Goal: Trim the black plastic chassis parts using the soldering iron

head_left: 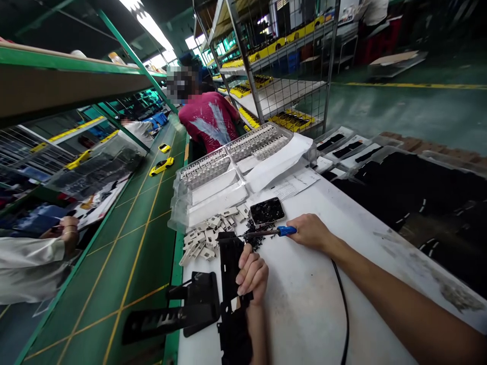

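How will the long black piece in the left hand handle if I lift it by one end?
The long black piece should stay fairly stiff, since its edges run straight beyond the left hand. It is probably light for its length, as it looks like thin plastic. It may be weaker around the openings visible in it.

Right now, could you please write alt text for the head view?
The right hand holds a blue-handled tool near a black part in the left hand. Beyond lie loose pale pieces and a tray of black bits.
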A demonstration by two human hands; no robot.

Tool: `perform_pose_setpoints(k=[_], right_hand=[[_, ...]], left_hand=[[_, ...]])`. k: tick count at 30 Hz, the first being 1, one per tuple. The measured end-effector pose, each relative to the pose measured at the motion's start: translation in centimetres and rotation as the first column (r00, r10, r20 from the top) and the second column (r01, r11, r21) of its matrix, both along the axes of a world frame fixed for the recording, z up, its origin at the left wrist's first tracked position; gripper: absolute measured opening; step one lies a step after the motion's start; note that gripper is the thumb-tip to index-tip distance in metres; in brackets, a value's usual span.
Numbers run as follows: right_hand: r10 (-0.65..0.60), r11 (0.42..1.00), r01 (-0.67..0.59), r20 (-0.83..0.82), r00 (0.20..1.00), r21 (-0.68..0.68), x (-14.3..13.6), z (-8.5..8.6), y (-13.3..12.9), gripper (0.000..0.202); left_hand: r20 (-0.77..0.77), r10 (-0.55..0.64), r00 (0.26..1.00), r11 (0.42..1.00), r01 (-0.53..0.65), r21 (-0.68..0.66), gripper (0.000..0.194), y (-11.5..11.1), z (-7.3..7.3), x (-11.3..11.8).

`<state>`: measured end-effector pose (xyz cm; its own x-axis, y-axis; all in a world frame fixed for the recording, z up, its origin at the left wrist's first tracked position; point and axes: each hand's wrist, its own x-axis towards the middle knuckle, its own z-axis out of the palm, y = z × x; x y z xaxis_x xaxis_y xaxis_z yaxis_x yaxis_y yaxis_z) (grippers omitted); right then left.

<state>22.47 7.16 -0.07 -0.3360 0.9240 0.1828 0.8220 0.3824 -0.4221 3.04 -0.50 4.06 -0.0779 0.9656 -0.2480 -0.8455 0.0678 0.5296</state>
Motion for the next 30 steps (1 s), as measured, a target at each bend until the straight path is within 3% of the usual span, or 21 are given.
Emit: perform_pose_setpoints(k=[3, 7, 12, 15, 23, 27, 30], right_hand=[[-0.005, 1.0, 0.005, 0.004, 1.0, -0.001, -0.06, 0.03, -0.08, 0.033], [0.006, 1.0, -0.006, 0.004, 1.0, -0.003, -0.16, -0.09, -0.08, 0.033], [0.018, 1.0, -0.018, -0.008, 1.0, 0.0, -0.27, -0.33, 0.0, 0.034], [0.027, 1.0, -0.027, -0.017, 0.999, 0.003, -0.23, -0.35, 0.0, 0.035], [0.044, 0.999, -0.044, -0.025, 0.999, 0.015, -0.19, -0.62, 0.05, 0.035], [0.051, 0.999, -0.05, -0.03, 0.998, 0.021, -0.25, -0.69, 0.02, 0.036], [0.063, 0.998, -0.062, -0.038, 0.997, 0.023, -0.26, -0.55, -0.04, 0.036]], left_hand=[[-0.044, 0.017, 0.999, 0.999, -0.019, -0.041, 0.036, -0.1, 0.02, 0.08], [-0.219, 0.009, 0.976, 0.996, -0.029, -0.09, 0.035, -0.17, -0.12, 0.01], [-0.321, -0.108, 0.941, 0.993, 0.089, -0.07, 0.031, -0.08, -0.24, -0.08], [-0.346, -0.169, 0.923, 0.985, 0.148, -0.085, 0.031, -0.15, -0.21, -0.16], [-0.293, -0.214, 0.932, 0.972, 0.174, -0.157, 0.029, -0.46, -0.13, -0.11], [-0.369, -0.188, 0.91, 0.981, 0.16, -0.107, 0.03, -0.45, -0.05, -0.12], [-0.392, -0.095, 0.915, 0.995, 0.082, -0.05, 0.03, -0.45, -0.25, -0.19]])
